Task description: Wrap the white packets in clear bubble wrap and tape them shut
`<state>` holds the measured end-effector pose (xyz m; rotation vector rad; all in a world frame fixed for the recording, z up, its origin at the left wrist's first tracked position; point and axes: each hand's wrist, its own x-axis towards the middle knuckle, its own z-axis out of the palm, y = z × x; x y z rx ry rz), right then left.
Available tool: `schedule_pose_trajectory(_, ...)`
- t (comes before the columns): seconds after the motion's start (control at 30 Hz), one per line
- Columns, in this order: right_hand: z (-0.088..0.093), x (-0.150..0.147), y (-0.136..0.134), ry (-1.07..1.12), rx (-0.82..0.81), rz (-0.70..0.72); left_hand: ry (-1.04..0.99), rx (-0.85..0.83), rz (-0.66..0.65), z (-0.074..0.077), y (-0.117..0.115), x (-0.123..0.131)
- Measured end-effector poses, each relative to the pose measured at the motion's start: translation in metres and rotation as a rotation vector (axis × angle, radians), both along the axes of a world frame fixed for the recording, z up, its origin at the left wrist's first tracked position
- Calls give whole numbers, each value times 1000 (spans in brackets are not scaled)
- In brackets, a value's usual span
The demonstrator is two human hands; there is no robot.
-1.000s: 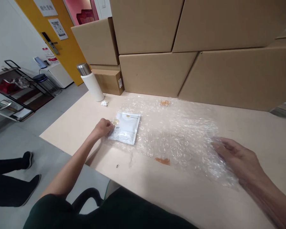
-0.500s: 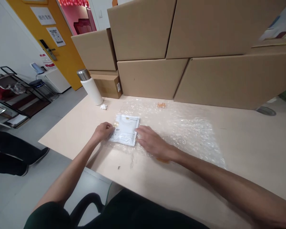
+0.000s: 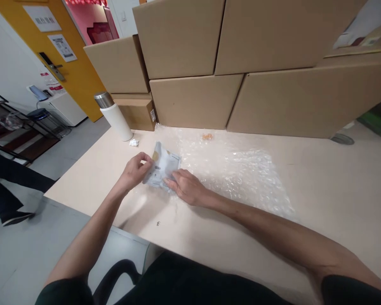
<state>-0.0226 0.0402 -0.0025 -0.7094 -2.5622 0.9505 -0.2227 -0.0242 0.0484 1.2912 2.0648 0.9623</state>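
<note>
A white printed pouch (image 3: pixel 162 166) is between my hands over the near left part of a bubble wrap sheet (image 3: pixel 247 173). My left hand (image 3: pixel 136 169) pinches the pouch's left edge, which is raised and bent. At the lower right of the pouch, my right hand (image 3: pixel 187 185) grips it with the thumb lying across its front. The pouch looks creased, and a clear film seems to lie over part of it.
Large cardboard boxes (image 3: pixel 193 103) are stacked along the back of the table. A white bottle (image 3: pixel 117 123) with a steel cap stands at the back left, beside a crumpled white scrap (image 3: pixel 133 142). Small orange pieces (image 3: pixel 207 137) lie on the wrap. A person's legs (image 3: pixel 9 178) show at far left.
The pouch has gone from lying flat to being tilted and bent, its left side lifted. My right hand has moved from its right edge onto its lower right. The person at left has shifted.
</note>
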Motion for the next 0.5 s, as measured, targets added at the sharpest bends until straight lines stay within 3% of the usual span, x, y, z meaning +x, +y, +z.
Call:
schedule_pose_trajectory(0.1, 1, 14, 4, 162, -429, -18, 34, 26, -171, 21, 7, 32)
schedule_pose_trajectory(0.17, -1, 24, 9, 249, -779, -90, 81, 37, -289, 26, 15, 57)
schedule_pose_trajectory(0.23, -3, 35, 13, 316, -1070, -194, 156, 63, -403, 23, 25, 79)
schedule_pose_trajectory(0.3, -5, 47, 17, 377, -1246, -303, 223, 60, -507, 14, 34, 95)
schedule_pose_trajectory(0.4, -6, 71, 23, 428, -1284, -385, 265, -19, -638, -2, 43, 109)
schedule_pose_trajectory(0.5, -7, 96, 30, 358, -1055, -376, 293, -99, -694, -12, 46, 116)
